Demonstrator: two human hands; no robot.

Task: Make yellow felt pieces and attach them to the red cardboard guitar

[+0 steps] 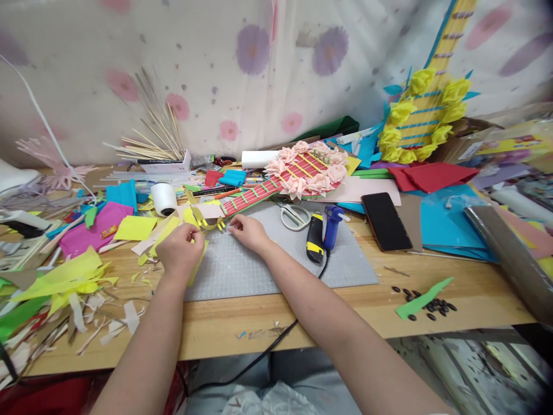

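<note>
A small paper guitar [254, 195] lies slanted across the grey cutting mat [242, 271], with pink paper flowers around its red body and a neck with green and red lines. Its pale head with yellow pegs points toward me. My left hand [184, 249] is closed in a pinch just left of the head. To the right of the pegs, my right hand [248, 231] also pinches, with a bit of something thin and pale at its fingertips. What the left fingers hold is hidden. Scissors [295, 217], a yellow-black cutter [315, 236] and a blue glue gun [332, 227] lie right of my right hand.
A phone [386, 222] lies right of the mat. Black beads [432, 308] and a green strip [425, 298] are near the front edge. Paper scraps [82, 282] cover the left side. A yellow-flowered guitar [421, 115] stands at the back right. A black cord [272, 346] crosses the table edge.
</note>
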